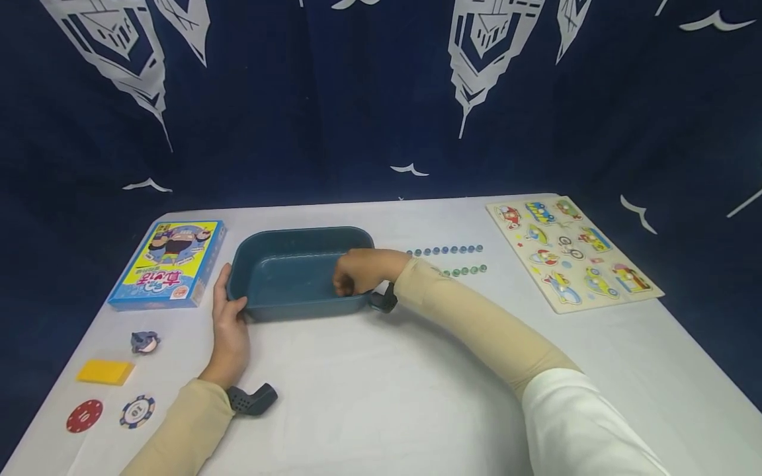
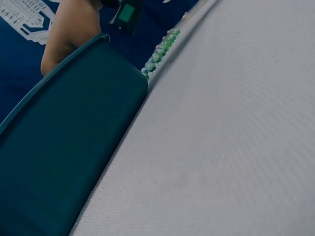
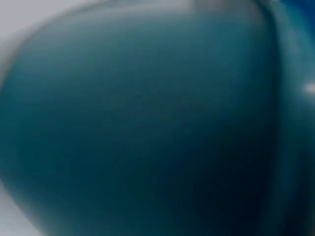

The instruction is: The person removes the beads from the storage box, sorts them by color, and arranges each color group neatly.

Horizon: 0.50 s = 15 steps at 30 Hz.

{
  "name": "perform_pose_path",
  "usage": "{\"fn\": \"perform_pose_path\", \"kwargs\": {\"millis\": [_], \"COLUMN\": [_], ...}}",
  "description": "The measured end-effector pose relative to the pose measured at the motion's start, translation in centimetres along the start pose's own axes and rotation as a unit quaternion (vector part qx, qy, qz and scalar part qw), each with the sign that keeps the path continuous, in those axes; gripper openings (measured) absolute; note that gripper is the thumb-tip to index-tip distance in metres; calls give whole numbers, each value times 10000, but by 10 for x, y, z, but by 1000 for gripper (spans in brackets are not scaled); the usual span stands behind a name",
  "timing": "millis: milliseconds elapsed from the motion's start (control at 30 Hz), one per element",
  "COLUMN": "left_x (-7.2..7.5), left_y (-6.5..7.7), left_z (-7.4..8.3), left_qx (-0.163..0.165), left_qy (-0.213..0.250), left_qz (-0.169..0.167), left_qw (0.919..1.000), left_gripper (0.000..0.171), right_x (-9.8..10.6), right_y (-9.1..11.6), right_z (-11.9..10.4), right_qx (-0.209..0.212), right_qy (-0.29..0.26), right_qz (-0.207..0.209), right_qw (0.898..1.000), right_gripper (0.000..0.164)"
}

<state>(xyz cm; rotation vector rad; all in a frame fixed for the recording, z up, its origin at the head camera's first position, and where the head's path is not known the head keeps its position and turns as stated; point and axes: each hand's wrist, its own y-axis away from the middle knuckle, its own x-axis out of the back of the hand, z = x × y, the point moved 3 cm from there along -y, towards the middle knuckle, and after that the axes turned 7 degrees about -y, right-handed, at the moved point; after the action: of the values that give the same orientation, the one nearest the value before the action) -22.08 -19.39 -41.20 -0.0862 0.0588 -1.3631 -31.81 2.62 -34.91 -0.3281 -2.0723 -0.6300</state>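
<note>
A dark teal rectangular basin [image 1: 288,307] stands on the white table, seen from outside in the left wrist view. My left hand [image 1: 229,330] is at its left end, fingers extended along the outer wall and thumb at the front corner. Inside the right part of the basin is my right hand [image 1: 362,270], fingers curled downward; its fingertips are hidden and nothing held shows. Beyond the right wrist lie a row of blue glass marbles [image 1: 445,250] and a row of green ones [image 1: 465,272], partly covered by the forearm. The right wrist view is filled by the blurred basin [image 3: 123,108].
At the left are a blue game box [image 1: 167,264], a small shark figure [image 1: 145,342], a yellow block [image 1: 105,372], a red chip [image 1: 84,416] and a blue-white chip [image 1: 137,412]. A picture puzzle board [image 1: 574,254] lies far right. A dark curtain [image 1: 309,119] hangs behind.
</note>
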Motion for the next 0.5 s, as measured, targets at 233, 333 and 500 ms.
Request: {"fn": "perform_pose_path", "kwargs": {"millis": [233,333,500], "left_x": [-1,-1,1], "left_y": [-1,-2,-2], "left_z": [0,0,1], "left_qx": [-23,-32,-49], "left_qy": [-205,-252,-278], "left_qz": [4,-15,-25], "left_qw": [9998,9997,9996], "left_gripper": [72,71,71], "right_x": [-1,-1,0], "right_y": [-3,-3,-3], "right_z": [-5,-6,-3], "right_qx": [-775,-860,-449], "right_qy": [579,636,191], "right_qz": [-342,-283,163], "right_qw": [9947,9939,9987], "right_gripper": [21,23,25]}}
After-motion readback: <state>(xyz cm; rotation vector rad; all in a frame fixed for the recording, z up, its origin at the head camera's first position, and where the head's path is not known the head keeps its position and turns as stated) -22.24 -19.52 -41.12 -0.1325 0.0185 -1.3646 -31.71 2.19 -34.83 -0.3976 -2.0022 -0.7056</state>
